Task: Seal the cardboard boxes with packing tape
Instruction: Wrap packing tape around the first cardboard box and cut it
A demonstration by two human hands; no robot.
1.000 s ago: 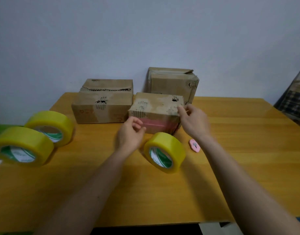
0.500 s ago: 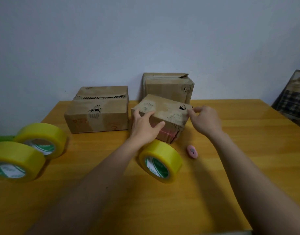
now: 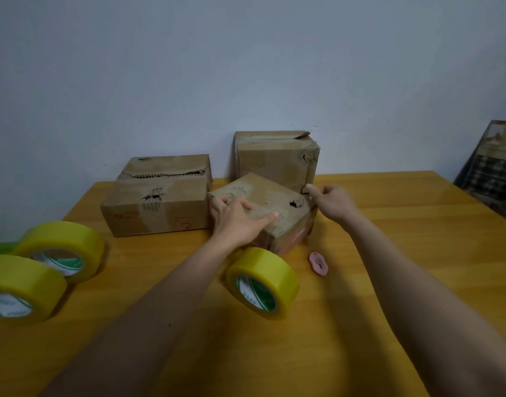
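The small cardboard box [image 3: 263, 209] sits tilted near the middle of the bench [image 3: 389, 282], raised off one edge, just in front of the tall box [image 3: 274, 156] at its 12 o'clock and close beside the wide box [image 3: 157, 196] at its 9 o'clock. The left hand [image 3: 234, 219] lies across its top face with fingers [image 3: 267, 217] spread and pressing down, while the right hand [image 3: 330, 203], at the box's 3 o'clock corner, pinches what looks like a torn flap or edge between thumb and forefinger; the other fingers are curled. At the box's 6 o'clock a roll of yellow tape [image 3: 263, 283] stands on its edge, almost touching the box's lower side, with a pink cutter [image 3: 318, 263] at 5 o'clock. Two further tape rolls [image 3: 60, 247] [image 3: 20, 287] lie well apart at 8 o'clock. The cardboard is worn and holed, so a hard pull at the corner could likely tear it. Lowering the tilted box carelessly may nudge the standing roll, which could roll toward the bench's near edge.
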